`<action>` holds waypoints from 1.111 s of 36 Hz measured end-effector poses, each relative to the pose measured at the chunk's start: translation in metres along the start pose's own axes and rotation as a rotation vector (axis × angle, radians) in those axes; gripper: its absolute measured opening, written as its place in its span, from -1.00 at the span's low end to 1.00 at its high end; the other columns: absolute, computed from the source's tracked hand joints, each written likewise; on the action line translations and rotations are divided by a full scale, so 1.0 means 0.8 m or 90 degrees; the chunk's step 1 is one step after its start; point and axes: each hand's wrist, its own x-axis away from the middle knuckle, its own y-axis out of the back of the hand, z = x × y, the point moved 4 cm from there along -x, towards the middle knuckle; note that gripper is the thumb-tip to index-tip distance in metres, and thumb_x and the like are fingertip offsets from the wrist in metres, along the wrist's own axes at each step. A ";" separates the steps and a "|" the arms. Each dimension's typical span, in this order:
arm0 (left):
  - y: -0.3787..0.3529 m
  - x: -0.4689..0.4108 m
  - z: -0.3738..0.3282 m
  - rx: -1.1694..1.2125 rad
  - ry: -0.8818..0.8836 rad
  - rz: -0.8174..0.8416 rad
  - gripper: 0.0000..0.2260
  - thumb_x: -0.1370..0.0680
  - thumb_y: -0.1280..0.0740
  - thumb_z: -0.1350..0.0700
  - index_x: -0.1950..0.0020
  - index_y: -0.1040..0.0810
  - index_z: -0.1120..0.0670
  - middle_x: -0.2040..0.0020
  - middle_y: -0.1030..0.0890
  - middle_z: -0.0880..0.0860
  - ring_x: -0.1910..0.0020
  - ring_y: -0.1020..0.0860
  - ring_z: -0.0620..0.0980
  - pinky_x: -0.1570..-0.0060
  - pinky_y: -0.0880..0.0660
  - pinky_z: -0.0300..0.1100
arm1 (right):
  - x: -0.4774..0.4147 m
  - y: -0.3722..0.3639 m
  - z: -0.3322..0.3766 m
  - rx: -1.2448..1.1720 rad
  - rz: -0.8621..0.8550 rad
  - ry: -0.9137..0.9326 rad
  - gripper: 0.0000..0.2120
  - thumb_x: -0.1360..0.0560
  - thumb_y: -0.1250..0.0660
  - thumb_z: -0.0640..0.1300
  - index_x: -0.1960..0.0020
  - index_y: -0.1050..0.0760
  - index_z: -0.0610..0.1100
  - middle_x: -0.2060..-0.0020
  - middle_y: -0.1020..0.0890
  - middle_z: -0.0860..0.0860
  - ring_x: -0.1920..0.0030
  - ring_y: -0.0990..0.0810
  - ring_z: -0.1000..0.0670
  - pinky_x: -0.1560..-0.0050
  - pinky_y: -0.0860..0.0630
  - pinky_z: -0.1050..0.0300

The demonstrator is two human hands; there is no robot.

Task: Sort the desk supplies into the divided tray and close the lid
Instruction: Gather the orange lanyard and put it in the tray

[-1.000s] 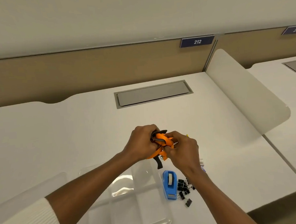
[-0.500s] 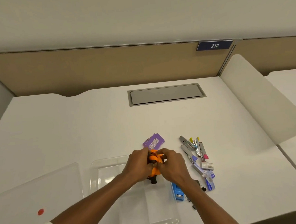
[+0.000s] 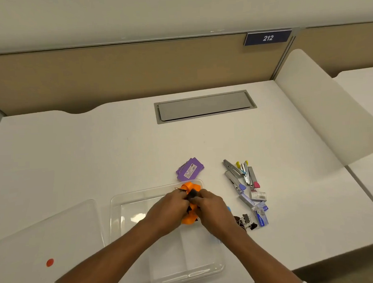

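My left hand [image 3: 167, 209] and my right hand [image 3: 213, 209] both grip a bundle of orange-and-black clamps [image 3: 189, 190] over the far right part of the clear divided tray [image 3: 118, 212]. The tray's clear lid [image 3: 46, 241], marked with a red dot, lies flat to the tray's left. Purple packets [image 3: 190, 169] rest just beyond the tray. Several small staplers [image 3: 241, 176] and staple boxes [image 3: 257, 196] lie to the right, with black binder clips [image 3: 247, 221] near my right wrist. A sliver of a blue tape dispenser [image 3: 228, 208] shows behind my right hand.
A grey cable hatch [image 3: 204, 107] is set in the white desk [image 3: 95, 157] at the back. A tan partition with a "212" sign [image 3: 267, 38] runs behind. A white curved divider [image 3: 331, 112] borders the right side.
Both hands have carried the orange clamps down and toward me, from above the desk to over the tray. The view has tilted down, showing the staplers, purple packets and lid.
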 end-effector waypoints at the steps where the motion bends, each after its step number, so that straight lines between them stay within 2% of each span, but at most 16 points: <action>1: -0.006 -0.001 0.000 -0.018 0.001 0.012 -0.74 -0.66 -0.26 0.11 -0.31 -0.60 0.11 -0.34 -0.56 0.07 -0.32 -0.51 0.05 -0.14 -0.42 -0.23 | -0.004 -0.002 0.000 0.003 0.010 -0.003 -0.72 -0.62 -0.30 -0.16 -0.31 -0.58 -0.07 -0.19 -0.60 -0.06 -0.14 -0.58 -0.04 -0.12 -0.43 0.29; 3: -0.013 -0.004 -0.001 -0.046 0.000 0.027 -0.71 -0.69 -0.24 0.06 -0.36 -0.57 0.10 -0.39 -0.54 0.07 -0.38 -0.48 0.03 -0.28 -0.43 -0.18 | -0.010 -0.002 -0.002 0.008 0.031 -0.012 -0.74 -0.62 -0.27 -0.16 -0.28 -0.58 -0.10 -0.17 -0.61 -0.07 -0.13 -0.59 -0.05 -0.17 -0.51 0.15; 4: -0.011 -0.006 -0.002 -0.046 0.001 0.027 -0.72 -0.69 -0.25 0.04 -0.34 -0.59 0.10 -0.36 -0.57 0.07 -0.36 -0.50 0.02 -0.28 -0.44 -0.19 | -0.013 -0.001 -0.002 0.019 0.040 -0.010 -0.74 -0.62 -0.26 -0.16 -0.27 -0.59 -0.10 -0.16 -0.61 -0.08 -0.12 -0.59 -0.06 -0.16 -0.52 0.12; 7: 0.006 -0.010 -0.002 -0.006 0.019 -0.001 -0.80 -0.65 -0.29 0.07 -0.12 -0.68 0.09 -0.13 -0.70 0.05 -0.13 -0.63 0.03 -0.07 -0.46 -0.25 | -0.016 0.004 -0.005 0.049 0.034 0.019 -0.78 -0.60 -0.28 -0.19 -0.20 -0.62 -0.10 -0.08 -0.65 -0.09 -0.03 -0.62 -0.08 -0.10 -0.55 0.08; 9: 0.022 -0.008 0.002 0.021 0.038 -0.031 -0.82 -0.64 -0.30 0.08 -0.07 -0.70 0.04 -0.02 -0.73 0.02 -0.01 -0.65 0.01 -0.01 -0.51 -0.20 | -0.014 0.011 -0.008 0.034 -0.002 0.027 -0.78 -0.56 -0.31 -0.21 -0.16 -0.64 -0.10 0.01 -0.67 -0.09 0.05 -0.63 -0.11 -0.02 -0.58 -0.01; 11: 0.035 -0.003 0.008 0.045 0.047 -0.074 -0.86 -0.61 -0.38 0.01 -0.10 -0.70 -0.02 -0.01 -0.72 -0.05 0.04 -0.64 -0.04 0.01 -0.54 -0.19 | -0.011 0.018 -0.015 0.011 -0.048 0.012 -0.79 -0.55 -0.30 -0.20 -0.13 -0.64 -0.09 0.05 -0.66 -0.08 0.09 -0.63 -0.12 0.07 -0.58 -0.04; 13: 0.040 0.002 0.010 0.057 0.040 -0.091 -0.79 -0.54 -0.48 -0.09 -0.11 -0.67 -0.04 0.00 -0.69 -0.10 0.06 -0.61 -0.08 0.07 -0.51 -0.25 | -0.009 0.021 -0.020 -0.028 -0.093 0.000 -0.81 -0.55 -0.31 -0.18 -0.10 -0.65 -0.10 0.05 -0.64 -0.07 0.11 -0.61 -0.09 0.10 -0.58 -0.02; 16: 0.034 0.003 0.009 0.078 0.019 -0.060 -0.80 -0.50 -0.52 -0.06 -0.06 -0.66 -0.04 0.03 -0.67 -0.11 0.11 -0.55 -0.11 0.12 -0.42 -0.31 | -0.010 0.016 -0.022 -0.050 -0.087 0.020 -0.78 -0.56 -0.33 -0.20 -0.18 -0.63 -0.12 -0.09 -0.64 -0.06 -0.04 -0.59 -0.06 -0.02 -0.58 0.00; 19: 0.020 -0.003 0.005 0.048 0.000 -0.022 -0.89 -0.52 -0.46 0.06 -0.04 -0.67 -0.01 -0.02 -0.68 -0.05 0.01 -0.58 -0.04 0.05 -0.50 -0.21 | -0.011 -0.002 -0.020 -0.011 -0.027 0.065 -0.76 -0.59 -0.35 -0.17 -0.24 -0.61 -0.13 -0.22 -0.61 -0.08 -0.19 -0.55 -0.10 -0.19 -0.54 -0.01; 21: 0.009 -0.008 0.004 0.009 0.005 -0.010 -0.89 -0.55 -0.42 0.07 -0.06 -0.67 0.03 -0.07 -0.66 0.01 -0.05 -0.57 -0.01 0.04 -0.47 -0.22 | -0.009 -0.015 -0.022 0.012 -0.001 0.060 -0.74 -0.60 -0.36 -0.17 -0.28 -0.59 -0.10 -0.29 -0.57 -0.07 -0.26 -0.52 -0.09 -0.26 -0.51 0.05; 24: -0.004 -0.014 0.001 -0.051 0.001 -0.014 -0.85 -0.59 -0.39 0.05 -0.13 -0.62 0.02 -0.13 -0.62 0.02 -0.11 -0.56 0.00 0.04 -0.46 -0.22 | -0.006 -0.022 -0.026 -0.003 -0.029 0.056 -0.74 -0.60 -0.39 -0.17 -0.28 -0.60 -0.11 -0.33 -0.56 -0.07 -0.30 -0.51 -0.07 -0.30 -0.48 0.11; 27: -0.014 -0.017 -0.002 -0.120 -0.019 -0.028 -0.76 -0.58 -0.41 0.05 -0.23 -0.59 0.06 -0.21 -0.63 0.07 -0.17 -0.59 0.06 -0.08 -0.57 -0.10 | -0.009 -0.022 -0.028 -0.011 -0.045 0.061 -0.76 -0.61 -0.36 -0.18 -0.26 -0.63 -0.14 -0.31 -0.59 -0.08 -0.28 -0.54 -0.07 -0.31 -0.49 0.11; 30: -0.020 -0.020 -0.006 -0.156 -0.019 -0.013 -0.63 -0.59 -0.41 0.00 -0.36 -0.54 0.09 -0.30 -0.62 0.12 -0.24 -0.59 0.11 -0.23 -0.54 -0.04 | -0.011 -0.014 -0.031 -0.051 -0.047 0.062 -0.80 -0.61 -0.34 -0.19 -0.18 -0.68 -0.15 -0.15 -0.70 -0.08 -0.12 -0.64 -0.06 -0.21 -0.56 0.06; 33: -0.023 -0.024 -0.004 -0.160 0.004 0.025 -0.62 -0.64 -0.33 -0.06 -0.42 -0.46 0.04 -0.37 -0.56 0.07 -0.30 -0.54 0.06 -0.30 -0.48 -0.10 | -0.005 0.005 -0.048 -0.123 -0.126 0.018 -0.85 -0.57 -0.39 -0.20 -0.06 -0.73 -0.12 0.03 -0.75 -0.03 0.08 -0.70 -0.01 -0.02 -0.63 0.01; 37: -0.005 -0.031 -0.010 -0.192 0.037 0.049 -0.82 -0.61 -0.34 -0.04 -0.17 -0.54 0.00 -0.17 -0.66 0.01 -0.05 -0.62 0.02 0.11 -0.45 -0.15 | 0.007 0.040 -0.099 -0.206 -0.345 -0.138 -0.90 -0.51 -0.48 -0.22 0.00 -0.72 -0.09 0.13 -0.75 0.05 0.17 -0.68 0.10 0.08 -0.68 0.04; 40: 0.016 -0.047 -0.025 -0.252 0.060 0.014 -0.75 -0.61 -0.33 -0.14 -0.14 -0.58 0.00 -0.11 -0.68 0.01 -0.01 -0.65 0.04 0.15 -0.45 -0.13 | 0.016 0.070 -0.150 -0.138 -0.436 -0.277 -0.91 -0.50 -0.45 -0.14 0.01 -0.70 -0.02 0.08 -0.71 0.08 0.09 -0.67 0.07 0.08 -0.63 0.04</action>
